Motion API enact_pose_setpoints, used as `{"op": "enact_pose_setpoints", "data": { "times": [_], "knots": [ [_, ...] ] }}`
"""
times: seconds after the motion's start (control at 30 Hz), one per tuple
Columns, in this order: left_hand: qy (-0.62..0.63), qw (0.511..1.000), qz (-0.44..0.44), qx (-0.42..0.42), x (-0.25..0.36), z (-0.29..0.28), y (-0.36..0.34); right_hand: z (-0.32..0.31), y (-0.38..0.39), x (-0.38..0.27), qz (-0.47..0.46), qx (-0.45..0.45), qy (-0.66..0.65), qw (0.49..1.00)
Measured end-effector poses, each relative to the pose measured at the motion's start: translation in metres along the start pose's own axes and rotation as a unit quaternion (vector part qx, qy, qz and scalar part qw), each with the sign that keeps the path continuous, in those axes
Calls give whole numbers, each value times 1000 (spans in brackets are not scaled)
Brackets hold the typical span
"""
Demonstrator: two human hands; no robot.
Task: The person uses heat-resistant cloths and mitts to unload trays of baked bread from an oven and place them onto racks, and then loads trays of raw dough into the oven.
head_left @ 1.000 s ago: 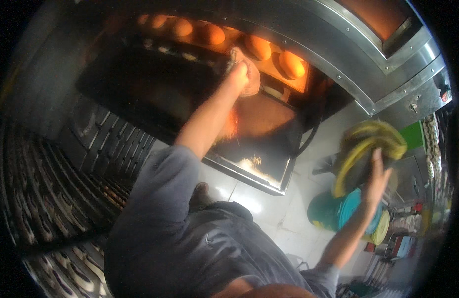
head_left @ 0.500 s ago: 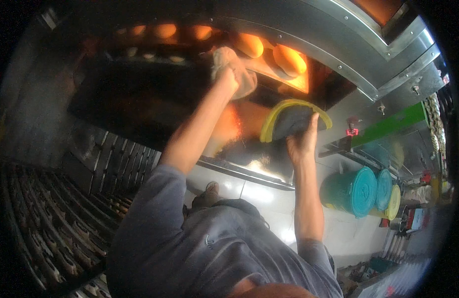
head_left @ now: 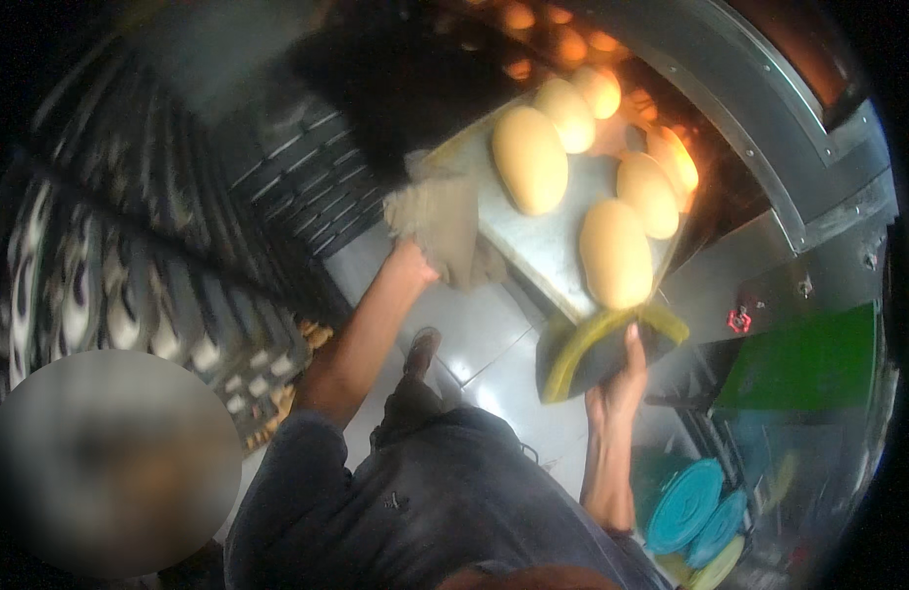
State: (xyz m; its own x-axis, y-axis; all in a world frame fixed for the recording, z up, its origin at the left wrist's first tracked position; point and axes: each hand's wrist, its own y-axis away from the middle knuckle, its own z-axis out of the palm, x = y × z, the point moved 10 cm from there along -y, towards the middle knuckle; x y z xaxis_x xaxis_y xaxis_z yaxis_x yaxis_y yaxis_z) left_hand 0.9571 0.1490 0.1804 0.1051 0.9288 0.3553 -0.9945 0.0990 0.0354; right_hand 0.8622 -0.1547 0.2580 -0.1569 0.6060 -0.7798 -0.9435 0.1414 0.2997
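A metal baking tray (head_left: 545, 246) bearing several golden, oval bread loaves (head_left: 530, 160) juts out of the glowing oven, tilted in view, its far end still inside. My left hand (head_left: 415, 264) is closed on a crumpled beige cloth (head_left: 442, 218), which lies against the tray's left edge. At the tray's near right corner, my right hand (head_left: 619, 383) grips a dark, half-round pad with a yellow-green rim (head_left: 602, 356); its thumb lies over the pad's upper side. Cloth and pad hide where the tray is gripped.
More loaves (head_left: 518, 69) glow deep in the oven. A dark rack with trays of pale dough pieces (head_left: 76, 315) stands at left. Teal lidded buckets (head_left: 685, 506) sit at lower right, below a green panel (head_left: 808, 359). A blurred disc covers the lower left.
The tray of loaves has come out of the oven toward me. Cloth and pad, earlier apart from each other near the oven mouth, are now at the tray's edges. My view has turned.
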Motion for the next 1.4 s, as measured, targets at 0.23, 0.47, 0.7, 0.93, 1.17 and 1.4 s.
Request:
{"op": "enact_pose_setpoints", "data": {
  "times": [0.23, 0.47, 0.7, 0.93, 1.17, 1.4],
  "knots": [
    [5, 995, 16, 100, -85, -71, 226, -108, 100, 26, 83, -93, 187, 974],
    [-11, 972, 40, 231, -164, -158, 426, -211, 177, 98, 229, -123, 392, 883],
    [-54, 937, -16, 346, -237, -180, 582, -212, 291, 124, 253, -178, 457, 834],
    [-181, 852, -95, 482, -273, -183, 751, -236, 335, 185, 411, -145, 551, 712],
    [-297, 748, -119, 581, -251, -203, 883, -169, 392, 359, 475, -418, 477, 611],
    [-533, 546, -148, 629, -156, -209, 923, -107, 433, 460, 424, -483, 560, 522]
  ]
}}
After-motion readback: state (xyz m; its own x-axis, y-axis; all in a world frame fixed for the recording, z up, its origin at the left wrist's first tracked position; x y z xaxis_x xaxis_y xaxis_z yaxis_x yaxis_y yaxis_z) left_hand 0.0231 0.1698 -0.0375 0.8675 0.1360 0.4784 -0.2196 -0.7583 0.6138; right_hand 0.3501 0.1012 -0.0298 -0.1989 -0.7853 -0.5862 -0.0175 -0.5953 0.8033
